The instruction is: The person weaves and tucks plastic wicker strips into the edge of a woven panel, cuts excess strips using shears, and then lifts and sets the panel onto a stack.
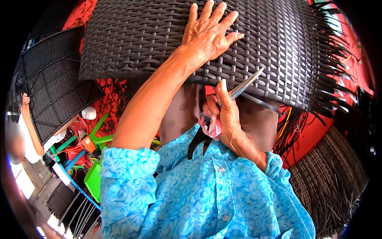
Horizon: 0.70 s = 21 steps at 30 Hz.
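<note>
A dark woven panel (131, 47) of flat plastic strips lies across my lap. My left hand (209, 34) rests palm down on its weave, fingers spread, holding nothing. Below it, near the panel's near edge, my right hand (229, 113) is closed around a pointed metal blade (246, 83). The blade slants up to the right, its tip over the weave. Pinkish wrapping (212, 129) shows under my fist at the tool's handle end; the handle itself is mostly hidden. Long loose strip ends (328, 67) fringe the panel's right side.
Cut strips (292, 137) litter the red floor covering (318, 137). Another woven piece (330, 179) lies at the lower right. On the left, a person (34, 139) holds a dark woven frame (59, 87), near a green plastic item (93, 179) and a blue rail (77, 185).
</note>
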Tool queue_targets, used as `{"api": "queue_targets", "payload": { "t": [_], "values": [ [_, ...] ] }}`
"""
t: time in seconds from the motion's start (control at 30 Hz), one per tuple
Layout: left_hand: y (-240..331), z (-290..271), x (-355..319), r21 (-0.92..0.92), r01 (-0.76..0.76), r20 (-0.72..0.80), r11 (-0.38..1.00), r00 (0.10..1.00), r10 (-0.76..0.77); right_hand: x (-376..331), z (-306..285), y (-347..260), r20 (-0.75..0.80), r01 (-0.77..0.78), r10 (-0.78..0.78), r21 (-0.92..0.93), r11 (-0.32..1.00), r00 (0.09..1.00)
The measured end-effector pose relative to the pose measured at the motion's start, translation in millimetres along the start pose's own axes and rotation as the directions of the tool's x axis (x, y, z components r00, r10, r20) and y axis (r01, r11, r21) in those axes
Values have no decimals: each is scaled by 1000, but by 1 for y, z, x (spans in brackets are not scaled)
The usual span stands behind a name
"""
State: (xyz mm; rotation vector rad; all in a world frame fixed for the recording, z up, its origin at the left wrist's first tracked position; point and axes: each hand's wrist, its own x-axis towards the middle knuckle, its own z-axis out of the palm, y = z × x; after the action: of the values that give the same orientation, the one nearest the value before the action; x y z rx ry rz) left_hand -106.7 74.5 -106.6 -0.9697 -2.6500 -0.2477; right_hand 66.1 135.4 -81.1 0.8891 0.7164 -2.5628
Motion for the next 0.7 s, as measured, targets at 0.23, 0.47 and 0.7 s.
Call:
{"api": "queue_targets", "payload": {
  "t": [0.23, 0.47, 0.7],
  "values": [
    [2, -38, 5, -129, 77, 182, 989, 982, -53, -5, 7, -8, -54, -6, -4, -183, 983, 999],
    [21, -26, -21, -71, 10, 114, 997, 994, -2, -4, 3, -8, -104, -32, 21, -110, 993, 994],
    [16, -35, -8, -165, 92, 242, 982, 969, -50, -3, 6, -8, -94, 15, -27, -119, 993, 995]
  ]
}}
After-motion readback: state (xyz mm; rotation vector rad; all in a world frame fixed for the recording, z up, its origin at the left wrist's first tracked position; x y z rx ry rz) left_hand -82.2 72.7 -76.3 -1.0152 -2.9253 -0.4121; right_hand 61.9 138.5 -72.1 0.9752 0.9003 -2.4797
